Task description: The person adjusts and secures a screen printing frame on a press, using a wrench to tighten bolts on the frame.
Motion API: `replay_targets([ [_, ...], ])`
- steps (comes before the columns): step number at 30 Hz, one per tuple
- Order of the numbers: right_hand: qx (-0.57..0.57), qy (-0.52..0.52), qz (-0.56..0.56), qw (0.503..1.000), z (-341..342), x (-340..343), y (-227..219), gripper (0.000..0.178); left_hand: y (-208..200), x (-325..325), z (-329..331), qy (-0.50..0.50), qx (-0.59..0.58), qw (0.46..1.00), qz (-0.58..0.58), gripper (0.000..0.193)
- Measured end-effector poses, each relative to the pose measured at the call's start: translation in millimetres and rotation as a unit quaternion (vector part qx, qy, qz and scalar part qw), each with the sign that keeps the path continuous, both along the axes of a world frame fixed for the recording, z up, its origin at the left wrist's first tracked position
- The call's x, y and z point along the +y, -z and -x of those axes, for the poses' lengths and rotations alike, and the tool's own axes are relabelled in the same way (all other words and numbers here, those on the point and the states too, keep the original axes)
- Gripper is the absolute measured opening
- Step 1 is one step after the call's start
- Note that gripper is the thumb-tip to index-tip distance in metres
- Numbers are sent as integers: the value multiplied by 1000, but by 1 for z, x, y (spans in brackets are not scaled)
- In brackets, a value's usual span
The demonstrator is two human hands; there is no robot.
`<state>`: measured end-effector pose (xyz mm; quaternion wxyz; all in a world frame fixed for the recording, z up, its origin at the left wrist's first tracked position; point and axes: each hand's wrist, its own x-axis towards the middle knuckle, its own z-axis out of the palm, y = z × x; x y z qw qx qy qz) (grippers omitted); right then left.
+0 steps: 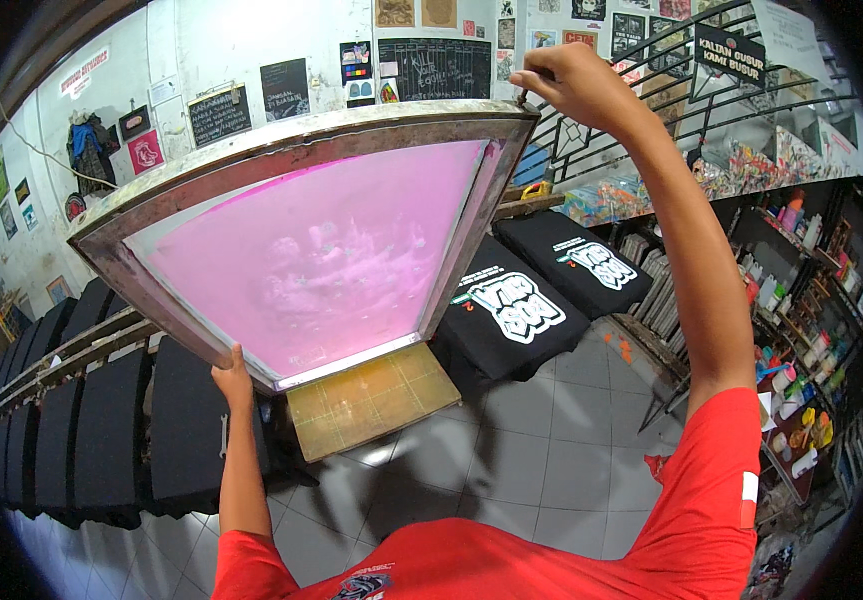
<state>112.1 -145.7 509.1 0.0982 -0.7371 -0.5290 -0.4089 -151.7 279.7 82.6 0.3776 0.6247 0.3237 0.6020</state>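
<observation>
I have the screen-printing frame (321, 240) lifted and tilted up in front of me, its pink mesh facing me. My left hand (234, 378) is closed on the frame's near lower corner, fingers wrapped behind the rail and thumb on my side. My right hand (576, 85) is raised high, clenched tight on the far upper corner — I cannot tell how much of the rail sits inside that fist. So the frame hangs between my two hands, held by opposite corners.

Just below my left hand lies the bare yellow-brown platen (371, 400). To the right of it, under my raised right arm, two black shirts (516, 315) lie printed with a white design. To the left of my left hand runs a row of plain black shirts (111, 430) on their boards.

As I judge it, the step wants an even grip on both corners, so the frame does not twist — and the mesh kept well clear of the fresh prints below my right arm while I carry it across.
</observation>
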Motion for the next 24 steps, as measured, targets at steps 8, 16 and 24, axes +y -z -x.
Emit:
replay_targets([
  [8, 72, -109, -78, 988, -4, 3, 1, 39, 1, 2, 0, 3, -2, 1000, 4, 49],
  [16, -4, 89, 3, 996, 14, 10, -1, 42, 0, 4, 1, -8, 7, 1000, 1, 47],
  [24, 37, -78, -17, 996, 7, -4, 4, 34, 5, 7, 0, -8, -8, 1000, 8, 47],
])
